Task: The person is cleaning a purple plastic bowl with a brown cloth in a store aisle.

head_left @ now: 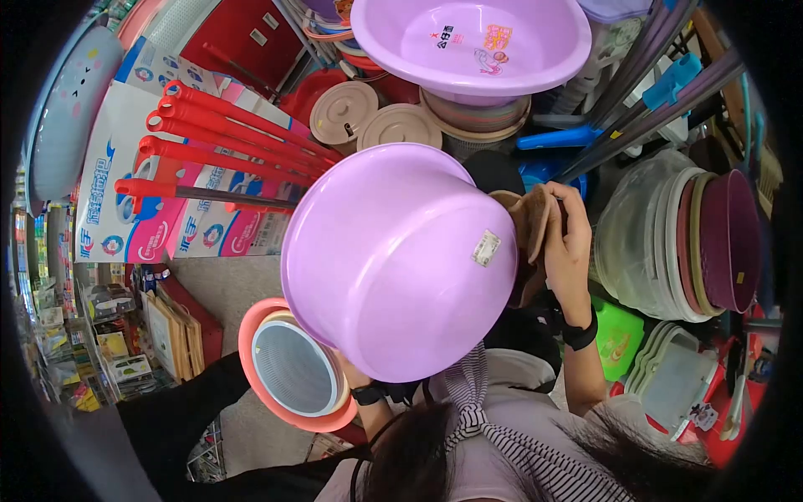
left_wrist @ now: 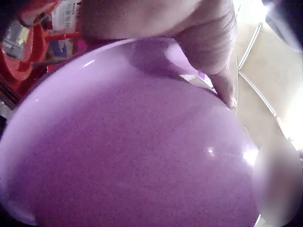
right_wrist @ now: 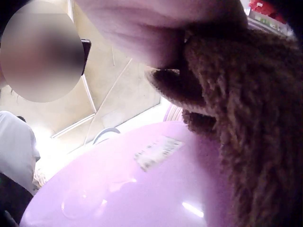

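Observation:
A purple plastic basin [head_left: 393, 276] is held up tilted in front of the person, its outer side with a small white label [head_left: 485, 248] facing the head camera. My left hand [left_wrist: 189, 28] grips the basin at its rim, thumb on one side. In the head view most of that hand is hidden behind the basin. With bent fingers, my right hand [head_left: 571, 251] holds a fuzzy brown cloth [head_left: 535, 219] beside the basin. In the right wrist view the cloth [right_wrist: 251, 123] hangs along the basin's labelled side.
Red-handled mops [head_left: 226, 138] lean by cartons [head_left: 109, 192] on the left. A pink basin with a grey basket [head_left: 297, 368] inside sits low left. Another purple basin [head_left: 477, 50] tops a stack ahead. Stacked tubs [head_left: 736, 243] and a green dustpan-like item [head_left: 615, 339] stand right.

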The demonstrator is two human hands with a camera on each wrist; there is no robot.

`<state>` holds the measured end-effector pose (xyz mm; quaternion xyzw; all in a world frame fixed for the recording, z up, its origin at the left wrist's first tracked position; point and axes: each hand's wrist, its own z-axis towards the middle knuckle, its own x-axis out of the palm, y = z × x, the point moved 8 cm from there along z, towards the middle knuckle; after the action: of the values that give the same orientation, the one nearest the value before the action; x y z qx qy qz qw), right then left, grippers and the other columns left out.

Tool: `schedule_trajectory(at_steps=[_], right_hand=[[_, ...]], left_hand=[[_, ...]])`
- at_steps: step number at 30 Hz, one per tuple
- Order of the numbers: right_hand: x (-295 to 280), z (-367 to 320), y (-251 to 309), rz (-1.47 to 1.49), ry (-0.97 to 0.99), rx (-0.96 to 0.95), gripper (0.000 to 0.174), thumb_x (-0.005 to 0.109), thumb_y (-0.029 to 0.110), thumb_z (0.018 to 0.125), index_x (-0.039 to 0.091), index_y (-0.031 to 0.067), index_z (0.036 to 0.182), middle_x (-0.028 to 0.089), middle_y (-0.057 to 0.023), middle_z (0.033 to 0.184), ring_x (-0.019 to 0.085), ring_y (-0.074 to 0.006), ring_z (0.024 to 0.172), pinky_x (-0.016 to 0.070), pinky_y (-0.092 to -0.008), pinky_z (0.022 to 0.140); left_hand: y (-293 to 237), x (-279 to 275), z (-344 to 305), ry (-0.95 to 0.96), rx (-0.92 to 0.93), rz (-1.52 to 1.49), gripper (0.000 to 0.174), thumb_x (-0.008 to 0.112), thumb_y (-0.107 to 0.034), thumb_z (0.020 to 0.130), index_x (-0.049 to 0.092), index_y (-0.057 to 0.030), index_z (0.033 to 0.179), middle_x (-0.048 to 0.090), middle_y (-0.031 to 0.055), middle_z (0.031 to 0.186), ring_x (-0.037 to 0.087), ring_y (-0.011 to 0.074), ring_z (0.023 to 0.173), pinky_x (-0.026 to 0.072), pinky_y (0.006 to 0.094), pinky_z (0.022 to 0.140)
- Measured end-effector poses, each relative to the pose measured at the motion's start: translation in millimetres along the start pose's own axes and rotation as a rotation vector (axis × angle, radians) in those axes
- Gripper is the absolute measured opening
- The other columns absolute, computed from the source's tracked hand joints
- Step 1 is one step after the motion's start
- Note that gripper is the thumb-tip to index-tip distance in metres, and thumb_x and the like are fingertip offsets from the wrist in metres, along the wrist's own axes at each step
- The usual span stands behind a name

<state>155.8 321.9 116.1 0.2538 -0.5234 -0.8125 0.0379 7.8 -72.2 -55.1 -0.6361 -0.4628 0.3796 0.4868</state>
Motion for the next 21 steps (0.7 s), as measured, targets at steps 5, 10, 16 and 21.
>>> schedule_trajectory(at_steps=[5, 10, 16, 21], right_hand=[[18, -19, -39, 0.16, 0.104, 0.223, 0.019, 0.048, 0.007, 0.103, 0.058, -0.0028, 0.114, 0.065, -0.0114, 0.105, 0.06, -0.0173, 0.095, 0.0469, -0.0283, 0.087], [38, -28, -57, 0.469, 0.116, 0.401, 0.019, 0.045, 0.01, 0.106, 0.056, -0.0021, 0.115, 0.065, -0.0088, 0.109, 0.059, -0.0124, 0.101, 0.0453, -0.0248, 0.091], [39, -25, -76, 0.345, 0.06, 0.329, 0.019, 0.045, 0.011, 0.106, 0.056, -0.0017, 0.114, 0.061, -0.0042, 0.099, 0.053, -0.0093, 0.091, 0.0436, -0.0222, 0.084], [44, -24, -91, 0.342, -0.005, 0.317, 0.019, 0.045, 0.012, 0.107, 0.056, -0.0018, 0.113, 0.059, -0.0031, 0.096, 0.051, -0.009, 0.087, 0.043, -0.0224, 0.081]], left_hand=[[-13, 12, 8, -0.066, 0.0, -0.164, 0.074, 0.029, -0.058, 0.104, 0.024, -0.003, 0.154, 0.045, 0.0204, 0.146, 0.049, 0.0297, 0.131, 0.0413, 0.0454, 0.11], [-18, 14, 10, -0.112, -0.004, -0.194, 0.08, 0.023, -0.063, 0.102, 0.023, -0.0033, 0.154, 0.043, 0.0197, 0.147, 0.047, 0.0298, 0.132, 0.0386, 0.0452, 0.112], [-24, 19, 9, -0.154, -0.027, -0.223, 0.086, 0.017, -0.07, 0.1, 0.022, -0.0036, 0.155, 0.042, 0.0189, 0.149, 0.044, 0.03, 0.135, 0.0353, 0.045, 0.114], [-34, 31, -4, -0.138, -0.195, -0.316, 0.09, 0.021, -0.072, 0.095, 0.025, -0.003, 0.152, 0.046, 0.0157, 0.144, 0.044, 0.0296, 0.133, 0.0329, 0.0451, 0.114]])
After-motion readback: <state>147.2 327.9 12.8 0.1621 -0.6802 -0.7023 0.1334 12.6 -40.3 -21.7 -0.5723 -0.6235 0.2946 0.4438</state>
